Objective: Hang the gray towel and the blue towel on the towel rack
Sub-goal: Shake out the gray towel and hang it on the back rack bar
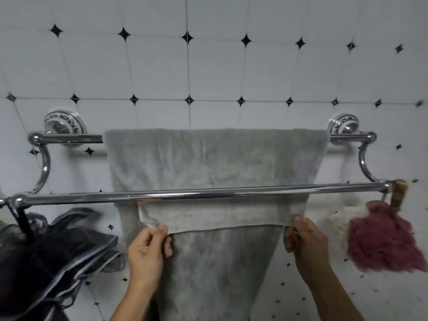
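Observation:
A gray towel [213, 158] hangs over the rear upper bar of the chrome towel rack [92, 197], which is fixed to the tiled wall. The towel's front flap drops behind the lower front bar and ends just below it, over a longer layer that hangs further down. My left hand [148, 249] pinches the flap's lower left corner. My right hand [303, 239] pinches its lower right corner. Both hands are below the front bar. No blue towel is in view.
A dark sheer ruffled cloth [46, 258] hangs from the left end of the front bar. A pink bath pouf [379, 242] hangs on a wooden handle at the right end. The white tiled wall with black diamonds [208, 66] is behind.

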